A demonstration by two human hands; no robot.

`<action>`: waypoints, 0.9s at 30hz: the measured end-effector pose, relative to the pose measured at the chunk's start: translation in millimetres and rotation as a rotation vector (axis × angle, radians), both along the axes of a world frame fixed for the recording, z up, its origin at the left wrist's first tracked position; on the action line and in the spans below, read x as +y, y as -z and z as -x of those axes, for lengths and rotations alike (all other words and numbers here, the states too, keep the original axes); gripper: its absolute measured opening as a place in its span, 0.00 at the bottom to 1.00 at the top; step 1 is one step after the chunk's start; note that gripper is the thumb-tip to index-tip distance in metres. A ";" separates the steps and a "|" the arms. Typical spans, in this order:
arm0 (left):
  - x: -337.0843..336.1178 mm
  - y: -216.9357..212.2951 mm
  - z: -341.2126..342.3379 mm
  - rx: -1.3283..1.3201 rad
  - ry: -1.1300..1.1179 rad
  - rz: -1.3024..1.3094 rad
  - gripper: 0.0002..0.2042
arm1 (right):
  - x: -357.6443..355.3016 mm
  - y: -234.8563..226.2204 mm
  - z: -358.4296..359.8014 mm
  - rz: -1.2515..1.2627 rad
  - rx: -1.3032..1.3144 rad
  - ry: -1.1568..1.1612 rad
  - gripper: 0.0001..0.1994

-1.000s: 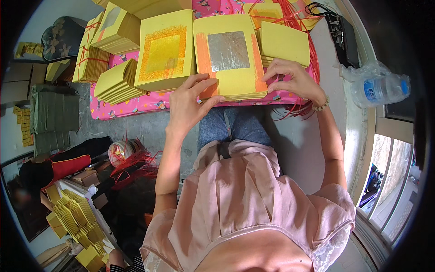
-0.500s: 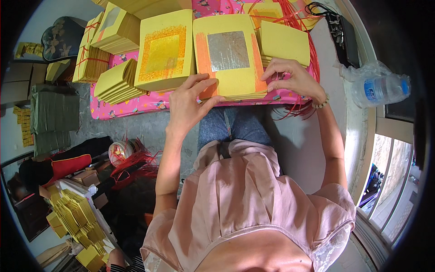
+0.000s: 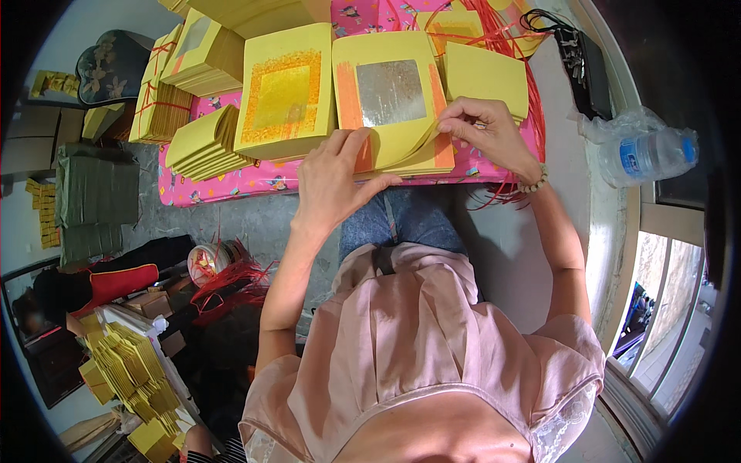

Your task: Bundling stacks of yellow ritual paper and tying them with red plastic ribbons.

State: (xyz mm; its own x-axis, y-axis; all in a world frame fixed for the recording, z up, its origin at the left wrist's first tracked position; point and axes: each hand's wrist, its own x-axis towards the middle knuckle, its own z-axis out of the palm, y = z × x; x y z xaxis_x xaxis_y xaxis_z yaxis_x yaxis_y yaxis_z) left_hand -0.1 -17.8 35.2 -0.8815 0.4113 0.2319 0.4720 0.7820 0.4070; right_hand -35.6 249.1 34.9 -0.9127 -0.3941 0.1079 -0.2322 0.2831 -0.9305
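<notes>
A stack of yellow paper sheets (image 3: 392, 143) lies in front of me, its top sheet bearing a silver square between orange bands. My left hand (image 3: 330, 171) holds the stack at its near left corner, with the fingers on top and the thumb along the near edge. My right hand (image 3: 488, 133) pinches the near right corner of the upper paper and bends it upward. Orange-edged paper shows below the raised corner. Just left stands a thicker yellow paper stack (image 3: 287, 127) with a gold square framed in orange.
The stacks rest on a pink patterned cloth (image 3: 224, 191). Folded yellow paper (image 3: 202, 147) and tied bundles (image 3: 160, 112) stand at left. Red strings (image 3: 532, 100) hang at right, near a wrapped plastic bottle (image 3: 644, 157) and a black bag (image 3: 584, 73). Another person's hand (image 3: 197, 441) shows at lower left.
My right hand has lifted the near right corner of the upper paper and moved slightly left with it. My left hand has shifted a little along the near edge.
</notes>
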 end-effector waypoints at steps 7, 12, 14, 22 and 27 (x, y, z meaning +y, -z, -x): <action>2.4 11.4 9.0 0.136 0.047 0.082 0.21 | 3.8 -1.3 2.1 0.032 -0.081 0.028 0.07; 0.3 5.2 17.4 0.046 0.096 0.184 0.16 | -13.6 -37.0 -12.3 -0.247 0.598 0.106 0.21; 0.5 -1.1 20.6 0.019 0.105 0.206 0.15 | -22.7 -43.0 -12.2 -0.353 0.697 0.048 0.24; -4.6 -30.0 35.8 -0.181 0.107 0.162 0.16 | -36.0 -31.3 6.1 -0.586 0.542 -0.106 0.11; -0.2 -31.3 35.0 0.290 -0.032 -0.112 0.21 | -29.1 -34.1 46.7 -0.430 0.445 -0.039 0.12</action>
State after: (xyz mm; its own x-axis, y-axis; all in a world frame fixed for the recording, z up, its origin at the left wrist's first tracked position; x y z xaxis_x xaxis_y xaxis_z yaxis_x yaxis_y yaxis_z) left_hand -35.1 -17.9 66.5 -0.7843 0.3417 0.5178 0.5564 0.7565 0.3436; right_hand -82.4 220.0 69.0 -0.8006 -0.5192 0.2990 -0.5898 0.5949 -0.5461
